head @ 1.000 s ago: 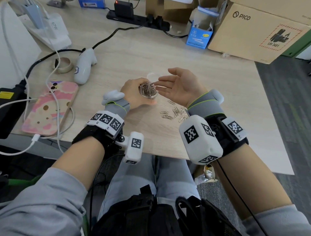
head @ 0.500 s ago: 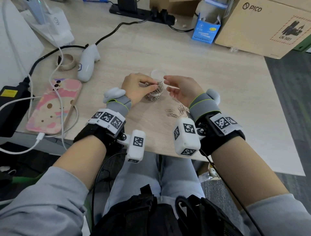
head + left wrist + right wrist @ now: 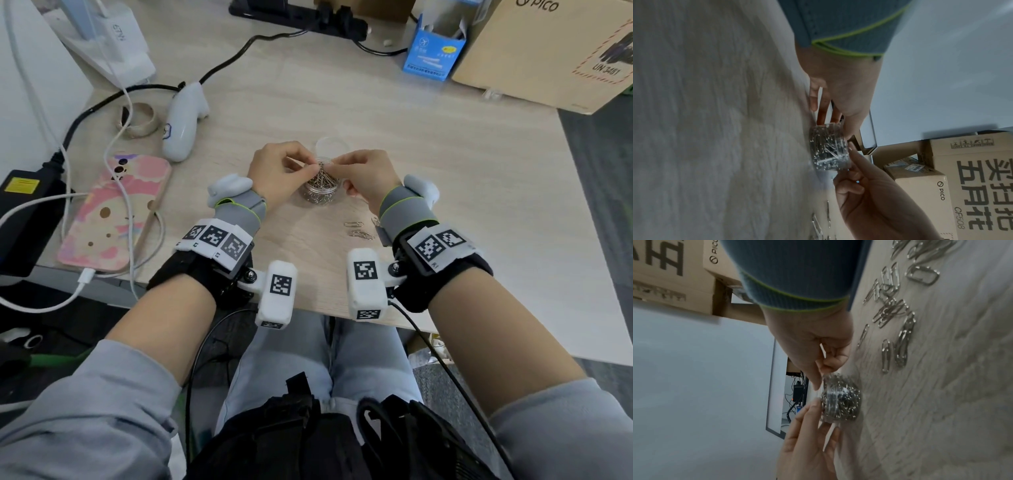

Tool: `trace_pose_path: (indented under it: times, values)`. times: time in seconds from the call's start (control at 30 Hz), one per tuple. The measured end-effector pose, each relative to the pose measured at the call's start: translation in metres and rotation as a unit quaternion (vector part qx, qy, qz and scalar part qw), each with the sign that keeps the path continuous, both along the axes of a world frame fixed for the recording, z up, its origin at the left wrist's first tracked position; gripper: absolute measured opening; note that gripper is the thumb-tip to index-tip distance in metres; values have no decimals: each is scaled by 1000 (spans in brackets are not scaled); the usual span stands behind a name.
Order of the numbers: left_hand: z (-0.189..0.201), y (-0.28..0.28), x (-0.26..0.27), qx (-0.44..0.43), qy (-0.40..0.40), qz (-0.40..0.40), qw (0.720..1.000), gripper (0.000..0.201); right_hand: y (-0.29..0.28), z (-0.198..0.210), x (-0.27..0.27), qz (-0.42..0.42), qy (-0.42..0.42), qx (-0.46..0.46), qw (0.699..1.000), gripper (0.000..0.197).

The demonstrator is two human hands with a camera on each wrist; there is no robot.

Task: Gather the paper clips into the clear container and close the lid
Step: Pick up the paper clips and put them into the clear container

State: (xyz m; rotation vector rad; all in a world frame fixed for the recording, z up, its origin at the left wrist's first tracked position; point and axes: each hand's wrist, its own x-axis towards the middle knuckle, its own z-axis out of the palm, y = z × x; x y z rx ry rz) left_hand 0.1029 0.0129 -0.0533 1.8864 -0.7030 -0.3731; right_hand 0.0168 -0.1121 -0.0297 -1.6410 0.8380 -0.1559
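Observation:
The clear container (image 3: 320, 192), heaped with paper clips, stands on the table between my hands. My left hand (image 3: 279, 168) curls round its top, thumb on the rim (image 3: 851, 128) and fingers behind it. My right hand (image 3: 364, 173) comes from the other side, its thumb and index finger pinching the clips that stick up above the rim (image 3: 322, 173). The left wrist view shows the container (image 3: 828, 147), and the right wrist view shows the container (image 3: 840, 400) with both hands' fingertips at its mouth. The clear lid (image 3: 330, 145) lies just behind. Several loose clips (image 3: 359, 230) (image 3: 896, 313) lie near my right wrist.
A pink phone (image 3: 114, 212) with a cable, a white controller (image 3: 183, 125) and a tape roll (image 3: 140, 118) lie at the left. A blue carton (image 3: 433, 51) and a cardboard box (image 3: 548, 51) stand at the back right. The table's front edge (image 3: 308, 305) runs under my wrists.
My left hand set the container down from a tilted hold. My right hand turned from palm up and open to palm down, fingers now at the clips on top.

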Motion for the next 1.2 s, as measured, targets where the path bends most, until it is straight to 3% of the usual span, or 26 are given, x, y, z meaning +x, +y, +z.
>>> trace_pose_path:
  times: [0.1,0.23,0.33,0.43,0.7,0.8,0.93,1.07,1.2]
  values:
    - [4,0,-7,-13,2,16,1000,13,-5,2,-4,-47,-45,52,997,12]
    - [11,-8,-14,16,-17,-12,1000,22,-19,2,-19,-103,-61,33,992,9]
    - [11,-12,-19,48,-23,-30,998,18,-29,1,-35,-101,-61,-2,993,10]
    - [12,-14,-22,20,-23,-16,999,12,-32,-2,-48,-96,-52,-45,993,15]
    - [32,-25,-48,-19,-173,-28,984,21,-51,2,-99,-84,-28,-135,987,29]
    - [35,-34,-64,-21,-113,-100,988,27,-53,-1,-111,-63,11,-158,985,35]
    - [25,-61,-84,133,-151,-188,961,45,-47,-8,-126,-22,57,-163,985,42]
    - [11,-89,-88,294,-186,-194,917,54,-45,-10,-138,39,83,-195,977,57]
    - [1,-88,-89,338,-184,-163,908,59,-44,-13,-140,50,79,-196,976,68]
